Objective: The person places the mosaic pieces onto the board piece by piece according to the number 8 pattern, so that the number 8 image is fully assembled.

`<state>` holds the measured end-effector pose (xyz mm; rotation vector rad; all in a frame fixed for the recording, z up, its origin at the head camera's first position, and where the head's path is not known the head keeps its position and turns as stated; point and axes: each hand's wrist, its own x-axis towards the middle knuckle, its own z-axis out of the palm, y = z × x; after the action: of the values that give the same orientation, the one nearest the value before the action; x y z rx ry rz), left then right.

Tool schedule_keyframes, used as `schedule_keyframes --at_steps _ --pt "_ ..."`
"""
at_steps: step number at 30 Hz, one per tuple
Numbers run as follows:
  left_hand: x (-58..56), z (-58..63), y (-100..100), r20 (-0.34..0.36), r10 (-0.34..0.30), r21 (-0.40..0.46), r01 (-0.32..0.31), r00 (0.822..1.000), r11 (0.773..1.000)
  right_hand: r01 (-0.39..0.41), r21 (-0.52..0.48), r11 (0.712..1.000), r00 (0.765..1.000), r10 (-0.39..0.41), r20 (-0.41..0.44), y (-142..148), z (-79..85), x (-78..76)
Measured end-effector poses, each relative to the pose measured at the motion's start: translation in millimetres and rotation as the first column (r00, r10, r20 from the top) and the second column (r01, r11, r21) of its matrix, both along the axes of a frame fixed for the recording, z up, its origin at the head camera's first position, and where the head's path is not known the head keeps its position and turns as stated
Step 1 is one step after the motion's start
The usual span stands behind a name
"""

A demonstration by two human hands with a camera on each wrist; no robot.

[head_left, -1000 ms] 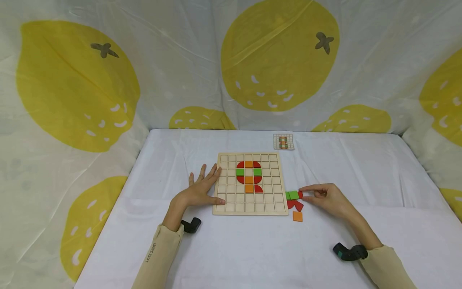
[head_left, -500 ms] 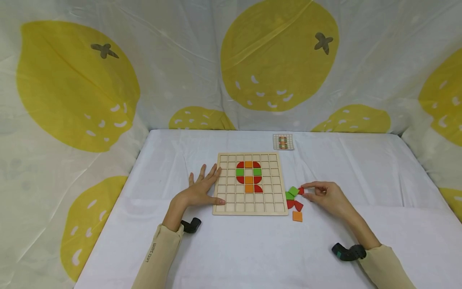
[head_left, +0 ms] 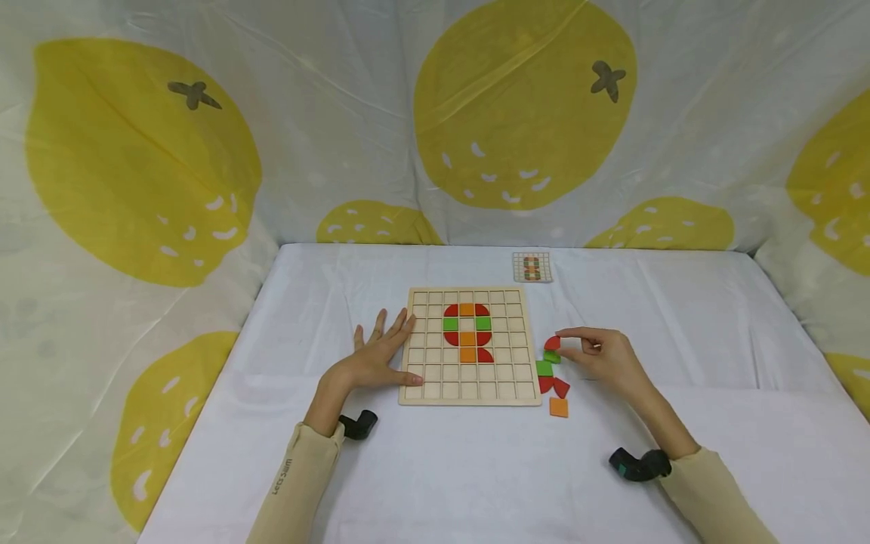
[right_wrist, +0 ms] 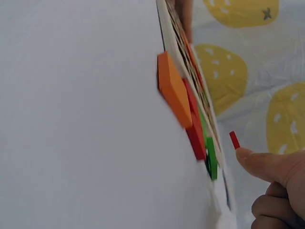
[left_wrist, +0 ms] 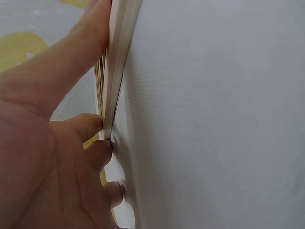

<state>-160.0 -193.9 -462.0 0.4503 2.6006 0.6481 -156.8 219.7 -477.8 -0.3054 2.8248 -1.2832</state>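
Observation:
The wooden grid board [head_left: 435, 389] lies flat on the white-covered table. Set in its cells are red quarter-round tiles, orange squares and green squares, such as an orange tile [head_left: 468, 354]. My left hand [head_left: 367, 364] rests on the board's left edge with its fingers spread and its thumb over the near left corner. Right of the board, my right hand [head_left: 605, 361] pinches a red quarter-round tile [right_wrist: 234, 140] between thumb and index finger, held up over the table. Just below that tile in the head view is a loose green square [head_left: 552, 357].
Loose tiles lie by the board's right edge: another green square [head_left: 544, 368], red pieces [head_left: 560, 387] and an orange square [head_left: 559, 408]. Behind the board lies a small pattern card [head_left: 532, 267]. A lemon-printed cloth [head_left: 526, 113] hangs at the back.
My right hand has moved up and left, lifting the red quarter-round tile off the table. One green square has turned and shifted away from the other. The left hand stays put.

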Motion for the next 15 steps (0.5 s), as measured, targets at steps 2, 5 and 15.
schedule_keyframes --at_steps 2,5,15 --pt "-0.1 0.5 0.5 0.001 0.001 0.002 -0.001 1.0 1.0 -0.025 -0.015 1.0 0.999 0.025 0.022 -14.6 2.2 -2.2" --pt "0.6 1.0 0.4 0.004 0.002 0.003 -0.002 1.0 1.0 -0.075 -0.048 0.996 0.996 0.077 0.046 -40.1 6.0 -5.1" --pt "0.5 -0.6 0.3 -0.006 -0.004 0.017 0.004 1.0 1.0 -0.183 -0.107 0.977 0.975 0.194 0.106 -111.6 11.2 -7.9"
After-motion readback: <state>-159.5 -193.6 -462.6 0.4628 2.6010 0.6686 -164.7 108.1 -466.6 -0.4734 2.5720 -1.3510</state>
